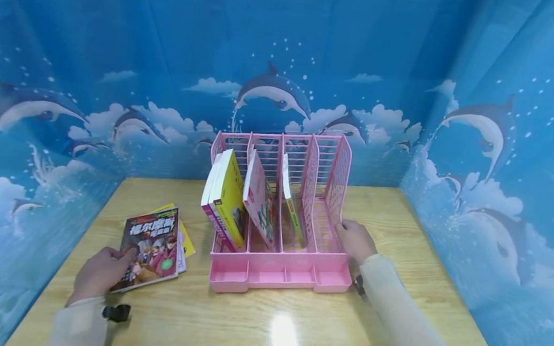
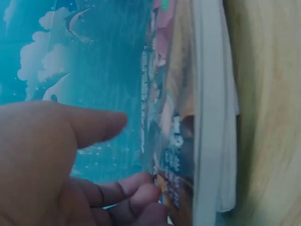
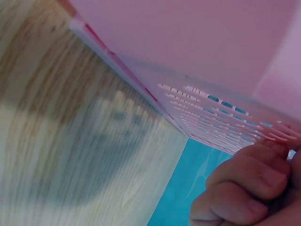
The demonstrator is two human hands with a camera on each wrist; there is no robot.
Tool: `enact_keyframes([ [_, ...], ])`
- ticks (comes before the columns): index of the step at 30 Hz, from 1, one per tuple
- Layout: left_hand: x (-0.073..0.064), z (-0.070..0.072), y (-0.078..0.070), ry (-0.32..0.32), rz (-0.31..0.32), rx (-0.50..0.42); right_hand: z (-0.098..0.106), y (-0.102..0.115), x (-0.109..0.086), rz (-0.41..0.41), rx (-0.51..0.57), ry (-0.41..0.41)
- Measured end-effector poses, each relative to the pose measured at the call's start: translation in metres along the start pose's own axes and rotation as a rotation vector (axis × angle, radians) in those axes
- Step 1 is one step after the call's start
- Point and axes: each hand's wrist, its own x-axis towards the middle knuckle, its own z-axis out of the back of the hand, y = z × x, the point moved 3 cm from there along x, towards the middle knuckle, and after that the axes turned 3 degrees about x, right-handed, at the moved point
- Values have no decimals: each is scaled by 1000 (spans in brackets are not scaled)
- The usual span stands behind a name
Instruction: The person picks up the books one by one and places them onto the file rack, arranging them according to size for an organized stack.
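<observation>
On the left side of the table, a comic-style book (image 1: 156, 239) with a dark, colourful cover lies on top of other books. My left hand (image 1: 101, 273) touches its left edge; in the left wrist view the thumb stands apart from the cover and the fingertips (image 2: 143, 188) meet the book's edge. A pink desktop book rack (image 1: 278, 260) with upright dividers stands in the middle. At its right side panel (image 3: 216, 120), my right hand (image 1: 356, 240) grips the front edge with curled fingers; the thumb is hidden.
Yellow and pink books (image 1: 229, 202) lean in the rack's left slot. A pink-covered book (image 1: 259, 198) fills the second, and a thin white-and-green book (image 1: 291, 201) leans in the third. Shallow trays (image 1: 231, 277) line the rack's front. A blue dolphin curtain (image 1: 286, 34) surrounds the table (image 1: 199, 323).
</observation>
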Motion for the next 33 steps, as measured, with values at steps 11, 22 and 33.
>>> enact_keyframes([
  [11, 12, -1, 5, -10, 61, 23, -1, 1, 1, 2, 2, -9],
  [22, 22, -18, 18, 137, 48, -17, 0, -3, 5, -7, -4, -10],
  [33, 19, -21, 20, 45, 59, -185, -2, -2, 3, -21, -8, 0],
])
